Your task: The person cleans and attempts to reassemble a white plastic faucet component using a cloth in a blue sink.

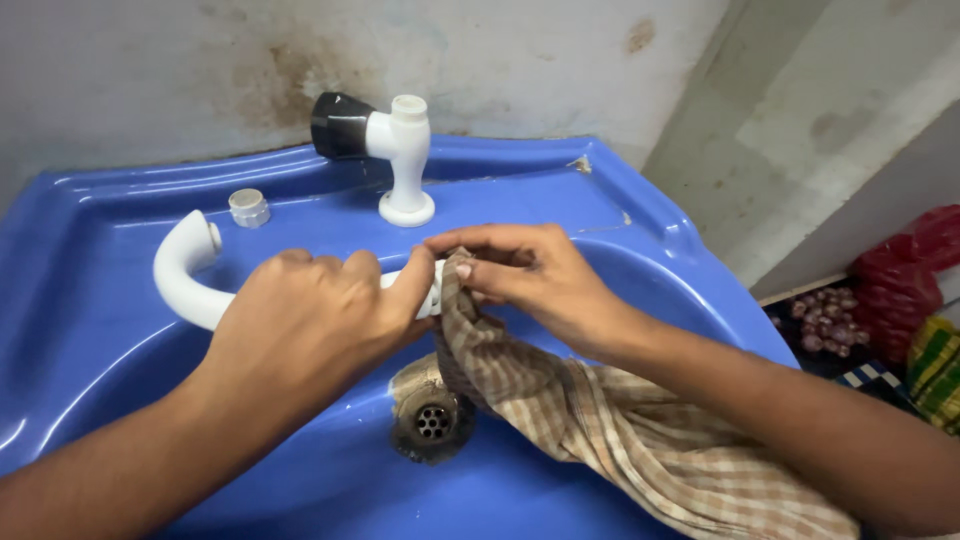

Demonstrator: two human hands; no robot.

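Curved white spout (185,275) held level, checked cloth (560,410) seemingly wrapping its end.

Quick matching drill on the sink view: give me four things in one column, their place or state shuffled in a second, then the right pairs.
Things:
1. curved white spout
2. checked cloth
3. tap body
4. small grey cap

Places or states:
A. stands upright on the back ledge of the blue basin, black handle pointing left
B. gripped by the left hand
C. lies loose on the ledge, left of the tap
D. pressed to the spout's end by the right hand, trailing across the basin

Pairs: 1-B, 2-D, 3-A, 4-C
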